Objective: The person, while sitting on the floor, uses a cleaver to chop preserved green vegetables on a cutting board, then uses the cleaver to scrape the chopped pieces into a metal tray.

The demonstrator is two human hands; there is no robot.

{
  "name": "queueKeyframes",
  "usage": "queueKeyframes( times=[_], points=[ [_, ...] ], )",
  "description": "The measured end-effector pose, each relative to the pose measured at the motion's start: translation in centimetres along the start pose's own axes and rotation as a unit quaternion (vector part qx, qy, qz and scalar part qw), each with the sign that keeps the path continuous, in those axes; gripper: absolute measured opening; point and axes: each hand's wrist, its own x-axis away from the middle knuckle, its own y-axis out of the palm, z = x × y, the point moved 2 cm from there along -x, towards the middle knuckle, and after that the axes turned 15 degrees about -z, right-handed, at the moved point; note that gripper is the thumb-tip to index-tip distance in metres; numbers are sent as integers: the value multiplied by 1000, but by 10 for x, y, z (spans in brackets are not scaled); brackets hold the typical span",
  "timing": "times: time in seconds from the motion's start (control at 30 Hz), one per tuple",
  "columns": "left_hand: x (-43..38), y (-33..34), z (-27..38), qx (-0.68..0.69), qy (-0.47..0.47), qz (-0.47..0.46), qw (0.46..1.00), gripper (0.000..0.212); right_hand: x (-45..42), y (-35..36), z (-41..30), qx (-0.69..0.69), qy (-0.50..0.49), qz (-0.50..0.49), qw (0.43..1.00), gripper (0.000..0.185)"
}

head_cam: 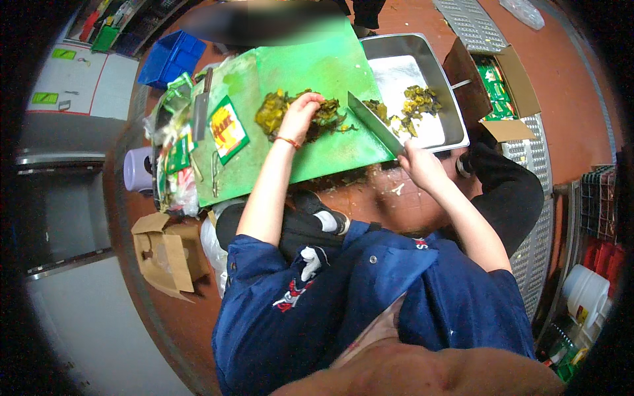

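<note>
My left hand [299, 118], with a red band at the wrist, rests on a heap of dark yellow-green pickled leafy vegetable [270, 118], its fingers curled over the heap's right part. The heap lies on a green cutting board [342, 64]. In my right hand [423, 167] is the handle of a broad-bladed cleaver [371, 121]. Its blade slants over the board's right edge, beside a deep stainless steel tray [449, 94]. Chopped pieces of the vegetable [420, 103] lie in the tray, and more sit against its left side near the blade.
A printed packet [228, 129], another flat blade [200, 114] and a thin metal tool [214, 173] lie on the board's left. Plastic waste [178, 158] crowds that edge. A carton [517, 74] of green packets stands right. Another person's dark-clothed leg [366, 14] shows behind the board.
</note>
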Motion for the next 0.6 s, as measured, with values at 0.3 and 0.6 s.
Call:
queueKeyframes(
  times=[0.3,0.6],
  points=[
    [-5,-8,-49,-450,-42,82,888,29,1,-2,0,3,-3,3,1000,25],
    [0,12,-40,-517,-8,41,855,19,0,-2,-1,-1,-4,-2,1000,24]
  ],
)
